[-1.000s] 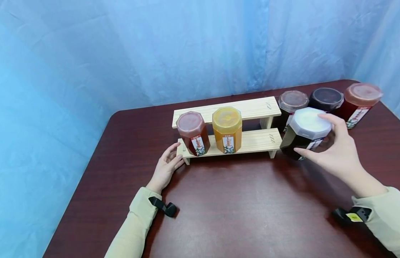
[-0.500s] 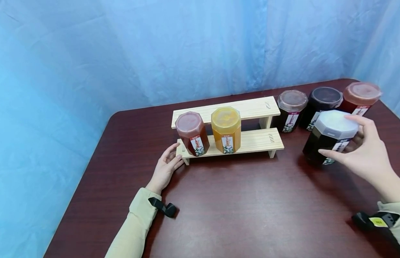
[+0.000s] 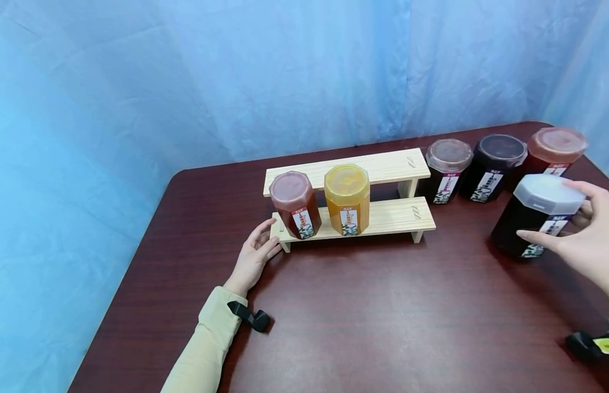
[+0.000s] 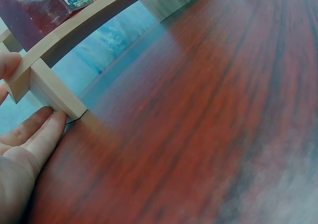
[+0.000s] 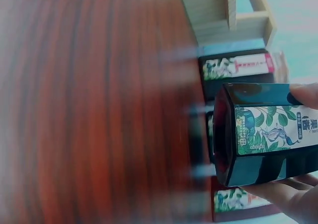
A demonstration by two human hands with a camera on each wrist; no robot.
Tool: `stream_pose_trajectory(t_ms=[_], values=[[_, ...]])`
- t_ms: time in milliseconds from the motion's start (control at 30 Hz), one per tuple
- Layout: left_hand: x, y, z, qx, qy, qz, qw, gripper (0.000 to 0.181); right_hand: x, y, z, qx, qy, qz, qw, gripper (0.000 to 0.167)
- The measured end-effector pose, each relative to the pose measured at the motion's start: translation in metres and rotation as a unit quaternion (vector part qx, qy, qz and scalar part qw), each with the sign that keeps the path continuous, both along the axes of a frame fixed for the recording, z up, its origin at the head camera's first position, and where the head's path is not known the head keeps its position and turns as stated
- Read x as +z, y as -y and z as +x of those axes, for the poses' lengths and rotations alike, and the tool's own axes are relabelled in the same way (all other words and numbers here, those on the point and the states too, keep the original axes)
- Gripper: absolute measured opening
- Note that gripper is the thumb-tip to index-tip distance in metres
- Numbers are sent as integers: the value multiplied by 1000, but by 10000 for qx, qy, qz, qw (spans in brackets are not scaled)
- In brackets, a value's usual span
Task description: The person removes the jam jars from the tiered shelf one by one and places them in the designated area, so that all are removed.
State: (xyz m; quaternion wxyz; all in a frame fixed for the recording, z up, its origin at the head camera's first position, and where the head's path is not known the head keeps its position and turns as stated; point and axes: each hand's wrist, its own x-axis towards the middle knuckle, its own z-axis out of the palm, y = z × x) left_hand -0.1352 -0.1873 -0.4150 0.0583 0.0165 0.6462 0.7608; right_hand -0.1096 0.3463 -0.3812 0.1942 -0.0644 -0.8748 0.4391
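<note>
Dark table [image 3: 363,316], right grip [image 3: 593,245] holding seemingly dark-filled jar [image 3: 515,224], left grip [image 3: 251,259] clasping rack [image 3: 393,214], red jar [image 3: 296,206], yellow jar [image 3: 347,202] atop

The two-tier rack stands on the tabletop [image 3: 363,305], its lower shelf [image 3: 393,214] before the upper shelf [image 3: 388,165]. On the lower shelf, the left-end jar [image 3: 300,213] is just beside the centre jar [image 3: 347,207]. Right of the rack, the near-rack jar [image 3: 446,172], middle jar [image 3: 492,172] and far-right jar [image 3: 555,150] form a row. The sixth jar [image 3: 523,229], between the right fingers [image 3: 595,194], is in front of it. The left fingers [image 3: 267,249] touch the rack's left end. A curtain [image 3: 304,82] hangs behind.
</note>
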Motion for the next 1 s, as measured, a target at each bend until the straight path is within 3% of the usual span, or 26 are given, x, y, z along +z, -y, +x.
stream_pose_trajectory(t_ms=[167, 333, 433, 700, 1000], values=[[1, -1, 0, -4, -22, -24, 10000, 50, -30, -34, -17, -94, -299, -34, 9995, 106], [1, 0, 1, -21, -6, -9, 10000, 51, -46, -53, -25, -177, -343, -184, 9991, 106], [0, 0, 1, -23, -8, 9, 10000, 51, -48, -58, -26, -329, -266, 18, 9991, 106], [-1, 0, 1, 15, -70, -60, 10000, 50, -33, -53, -26, -461, -78, 44, 9989, 100], [-2, -1, 0, -14, -86, -1, 10000, 52, -50, -76, -39, -463, 62, 106, 9989, 103]])
